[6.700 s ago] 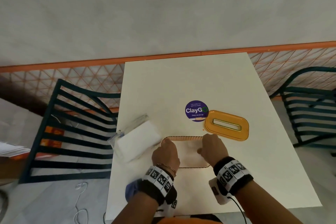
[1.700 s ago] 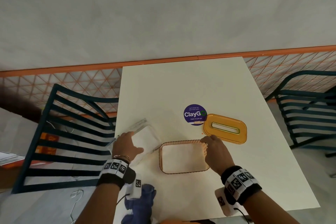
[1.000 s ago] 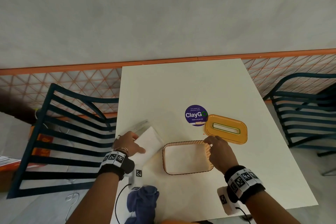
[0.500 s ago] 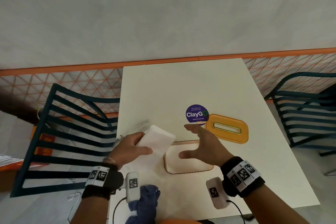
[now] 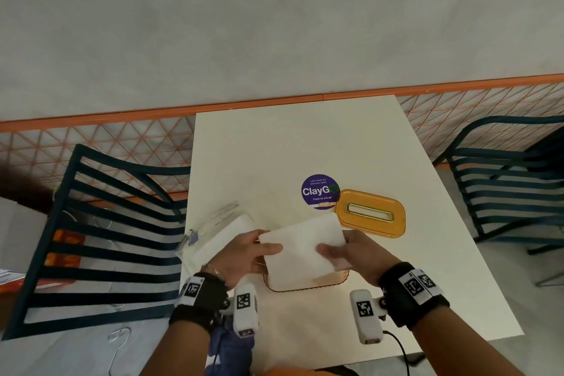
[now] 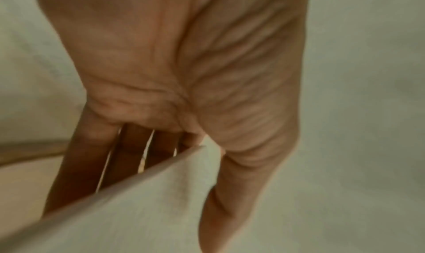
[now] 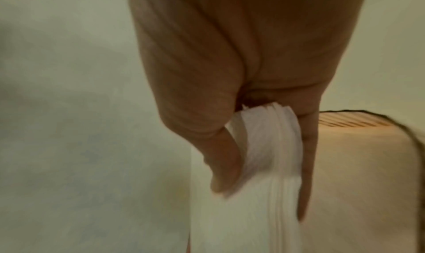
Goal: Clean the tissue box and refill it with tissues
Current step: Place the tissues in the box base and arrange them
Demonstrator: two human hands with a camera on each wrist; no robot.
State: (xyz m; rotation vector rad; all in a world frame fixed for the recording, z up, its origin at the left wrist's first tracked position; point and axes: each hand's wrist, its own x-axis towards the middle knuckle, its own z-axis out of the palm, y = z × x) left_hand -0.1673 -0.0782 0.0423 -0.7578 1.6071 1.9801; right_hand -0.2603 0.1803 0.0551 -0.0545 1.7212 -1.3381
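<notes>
Your left hand (image 5: 241, 256) and right hand (image 5: 363, 253) are both gripping the tissue stack (image 5: 302, 247). You are holding it above the open tissue box (image 5: 305, 285)

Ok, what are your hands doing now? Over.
Left hand and right hand hold tissue stack above open box. Lid off, beside. Nothing blocking.

Head view: high, facing forward and down over the white table (image 5: 305, 143), both hands in the lower centre, chairs and wall at the margins.
Left wrist view: very close, along the left hand (image 6: 174, 86) to its fingers.
Right wrist view: very close, along the right hand (image 7: 232, 60).
Shared by all three: the stack of tissues (image 5: 302, 246) (image 6: 128, 208) (image 7: 257, 184) above the tissue box (image 5: 305, 284) (image 7: 358, 158).
</notes>
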